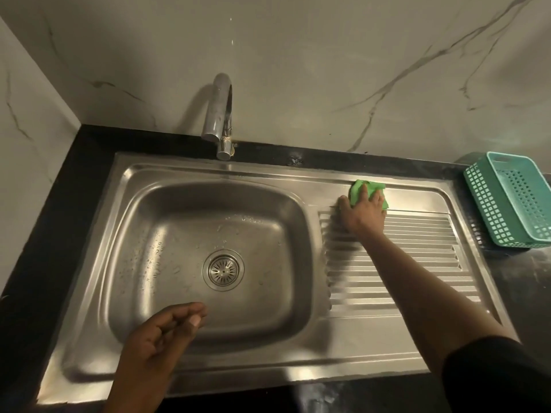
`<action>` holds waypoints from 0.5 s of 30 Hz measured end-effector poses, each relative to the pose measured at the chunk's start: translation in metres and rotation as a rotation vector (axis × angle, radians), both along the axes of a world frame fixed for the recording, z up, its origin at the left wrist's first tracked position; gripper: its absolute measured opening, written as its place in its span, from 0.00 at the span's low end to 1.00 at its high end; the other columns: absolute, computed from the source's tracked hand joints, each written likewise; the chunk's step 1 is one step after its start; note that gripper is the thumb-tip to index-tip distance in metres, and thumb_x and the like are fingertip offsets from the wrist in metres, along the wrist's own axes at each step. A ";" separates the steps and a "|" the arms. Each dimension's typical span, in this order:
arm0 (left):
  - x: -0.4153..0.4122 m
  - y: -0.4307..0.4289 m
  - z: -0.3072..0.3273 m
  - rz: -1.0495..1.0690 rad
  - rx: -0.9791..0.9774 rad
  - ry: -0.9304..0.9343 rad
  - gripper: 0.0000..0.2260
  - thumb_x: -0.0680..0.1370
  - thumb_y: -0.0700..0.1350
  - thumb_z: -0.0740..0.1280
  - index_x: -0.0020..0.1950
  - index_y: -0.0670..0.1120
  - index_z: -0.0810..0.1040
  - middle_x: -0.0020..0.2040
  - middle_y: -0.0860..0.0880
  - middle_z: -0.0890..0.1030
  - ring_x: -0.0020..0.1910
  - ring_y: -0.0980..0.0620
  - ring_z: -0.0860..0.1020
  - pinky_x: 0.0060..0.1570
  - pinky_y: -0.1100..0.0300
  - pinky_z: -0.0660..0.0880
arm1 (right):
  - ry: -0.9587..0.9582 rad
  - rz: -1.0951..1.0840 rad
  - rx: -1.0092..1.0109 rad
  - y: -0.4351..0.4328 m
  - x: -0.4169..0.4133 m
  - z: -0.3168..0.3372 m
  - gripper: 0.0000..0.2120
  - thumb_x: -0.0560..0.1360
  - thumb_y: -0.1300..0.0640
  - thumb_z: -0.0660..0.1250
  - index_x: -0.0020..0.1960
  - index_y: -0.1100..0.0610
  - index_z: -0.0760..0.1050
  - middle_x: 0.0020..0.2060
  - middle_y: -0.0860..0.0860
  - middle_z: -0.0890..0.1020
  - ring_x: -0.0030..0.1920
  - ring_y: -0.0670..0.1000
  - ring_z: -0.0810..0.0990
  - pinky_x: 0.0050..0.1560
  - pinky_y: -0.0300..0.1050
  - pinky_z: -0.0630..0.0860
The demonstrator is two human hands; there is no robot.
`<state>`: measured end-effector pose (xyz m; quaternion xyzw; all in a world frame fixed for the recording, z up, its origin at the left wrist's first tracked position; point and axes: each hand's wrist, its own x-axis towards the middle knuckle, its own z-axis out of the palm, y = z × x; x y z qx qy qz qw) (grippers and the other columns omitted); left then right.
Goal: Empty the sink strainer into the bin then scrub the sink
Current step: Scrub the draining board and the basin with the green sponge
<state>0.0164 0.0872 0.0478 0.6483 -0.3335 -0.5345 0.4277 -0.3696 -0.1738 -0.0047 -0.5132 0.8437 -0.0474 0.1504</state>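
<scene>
A green scouring pad (361, 188) is pressed against the back edge of the steel sink's (208, 172) drainboard (417, 263) by the right hand (362, 216), with the fingers laid straight over it and the thumb spread onto the metal. The left hand (158, 338) is held over the sink's near rim, loosely curled, with nothing in it. The strainer (223, 269) is seated in the drain. A teal basket (484, 201) is set at the counter's (74, 174) right edge.

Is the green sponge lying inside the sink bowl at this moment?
No, the right hand presses the green sponge on the flat steel at the back of the draining board, right of the bowl.
</scene>
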 end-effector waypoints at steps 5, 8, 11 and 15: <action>0.010 0.002 0.000 0.043 0.006 0.025 0.10 0.78 0.28 0.68 0.55 0.38 0.86 0.47 0.45 0.91 0.48 0.51 0.89 0.53 0.59 0.83 | 0.012 -0.109 -0.105 -0.013 0.072 0.003 0.31 0.85 0.48 0.55 0.82 0.64 0.58 0.81 0.65 0.61 0.82 0.64 0.59 0.81 0.60 0.57; 0.017 0.003 -0.002 0.056 0.009 0.029 0.10 0.78 0.29 0.69 0.54 0.39 0.87 0.47 0.45 0.91 0.49 0.50 0.89 0.57 0.52 0.81 | -0.009 0.012 -0.142 -0.008 0.133 0.001 0.30 0.79 0.57 0.62 0.80 0.63 0.64 0.79 0.62 0.66 0.80 0.61 0.63 0.81 0.57 0.61; 0.025 0.002 -0.002 0.051 0.011 0.017 0.11 0.78 0.31 0.70 0.53 0.44 0.88 0.48 0.46 0.91 0.50 0.49 0.89 0.59 0.48 0.80 | -0.047 0.151 -0.182 0.004 0.195 -0.004 0.33 0.77 0.60 0.66 0.81 0.60 0.63 0.81 0.59 0.65 0.82 0.59 0.60 0.82 0.56 0.59; 0.035 0.001 0.000 0.017 0.007 -0.021 0.12 0.78 0.37 0.72 0.53 0.53 0.89 0.50 0.49 0.91 0.52 0.52 0.89 0.58 0.51 0.81 | -0.111 0.241 -0.173 0.007 0.248 -0.004 0.32 0.79 0.61 0.66 0.82 0.61 0.62 0.81 0.61 0.64 0.83 0.60 0.58 0.82 0.53 0.58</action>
